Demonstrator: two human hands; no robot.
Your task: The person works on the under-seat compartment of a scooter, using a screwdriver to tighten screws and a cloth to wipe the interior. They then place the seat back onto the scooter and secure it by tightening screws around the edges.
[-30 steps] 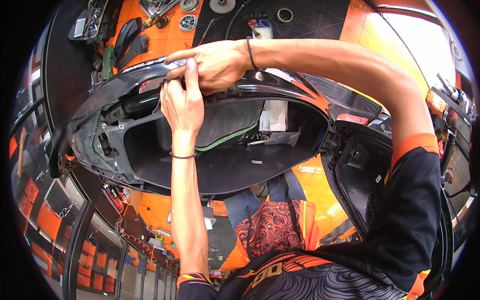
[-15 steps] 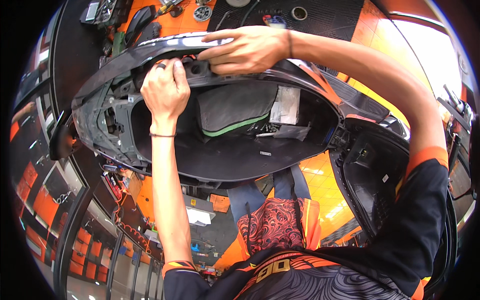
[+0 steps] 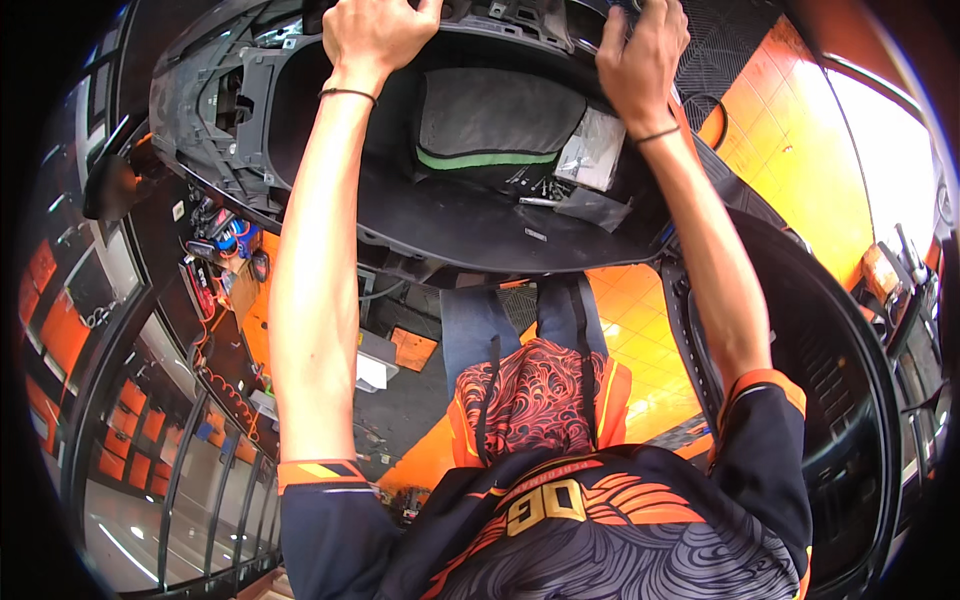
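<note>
Ahead of me is a scooter with its black under-seat bin [image 3: 450, 235] exposed. My left hand [image 3: 378, 38] is closed at the far side of the body, its fingertips cut off by the upper edge, so what it grips is hidden. Farther right, my right hand [image 3: 645, 65] curls over the dark side panel [image 3: 583, 22], thumb nearer me and fingers beyond. Between my forearms, a dark grey pad with a green edge [image 3: 500, 115] lies in the bin. Beside it are a clear plastic packet [image 3: 592, 150] and several small metal pieces [image 3: 548, 190].
The raised seat [image 3: 830, 320] stands at the right, near my right elbow. Bare frame plastic [image 3: 235, 105] shows at the bin's left end. Tools and a red box [image 3: 198, 290] lie at lower left, by a coiled orange hose [image 3: 235, 400]. Orange tiles [image 3: 790, 150] cover the floor.
My right hand has gone from lying along the far panel to curling over it farther right. The scooter sits higher in view, and my left hand is now partly cut off.
</note>
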